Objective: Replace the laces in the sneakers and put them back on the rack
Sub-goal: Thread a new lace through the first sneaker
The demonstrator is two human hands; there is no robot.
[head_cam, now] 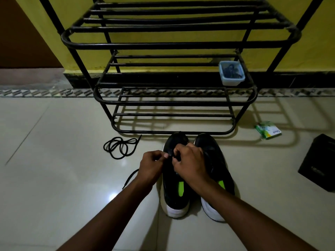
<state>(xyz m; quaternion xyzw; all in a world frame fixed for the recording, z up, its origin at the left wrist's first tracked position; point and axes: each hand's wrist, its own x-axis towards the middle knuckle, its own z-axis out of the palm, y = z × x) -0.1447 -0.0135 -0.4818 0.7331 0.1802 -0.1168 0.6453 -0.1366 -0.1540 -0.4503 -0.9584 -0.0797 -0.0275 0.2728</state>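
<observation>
Both hands [151, 164] [190, 163] on the lace [130, 178] of one sneaker [174, 196].

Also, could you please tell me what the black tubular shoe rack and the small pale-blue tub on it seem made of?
The black tubular shoe rack looks like painted metal: thin round bars with a soft sheen. The small pale-blue tub seems frosted plastic, judging by its thin, milky walls.

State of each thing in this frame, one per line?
Left sneaker: on floor, under both hands.
Right sneaker: on floor beside it.
Lace: pinched by left hand, tail on floor.
Right hand: curled at left sneaker's eyelets.
Spare lace: coiled loose on floor.
Rack: no shoes on it.
Tub: lidless, on middle shelf.
</observation>
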